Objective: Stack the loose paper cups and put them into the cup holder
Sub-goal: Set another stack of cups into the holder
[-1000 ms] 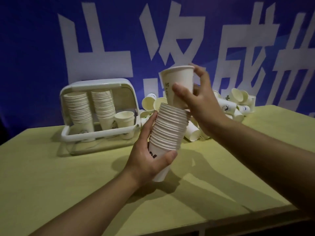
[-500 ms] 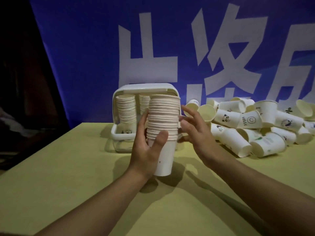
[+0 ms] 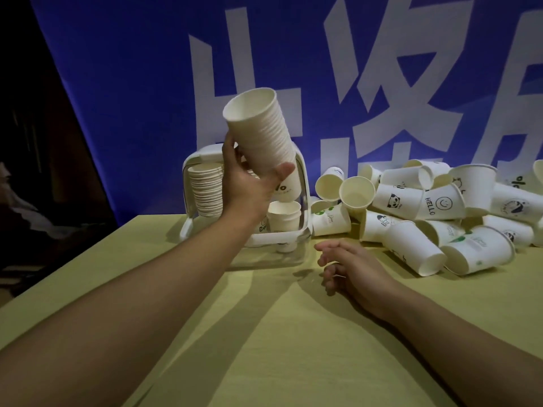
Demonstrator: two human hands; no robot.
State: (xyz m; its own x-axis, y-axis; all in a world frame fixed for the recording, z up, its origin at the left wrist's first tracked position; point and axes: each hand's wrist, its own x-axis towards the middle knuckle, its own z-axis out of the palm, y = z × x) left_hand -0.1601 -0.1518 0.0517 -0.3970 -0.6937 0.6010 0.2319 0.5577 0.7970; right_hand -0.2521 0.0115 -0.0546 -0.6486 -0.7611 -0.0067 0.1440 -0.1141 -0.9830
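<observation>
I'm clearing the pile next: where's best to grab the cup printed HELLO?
Take the HELLO cup round its printed side wall, from above and the front. It lies on its side atop the loose cups, wall exposed, neighbours crowding both ends.

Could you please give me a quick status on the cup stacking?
Left hand grips tilted cup stack before cup holder. Right hand idle on table. Loose cups remain.
</observation>
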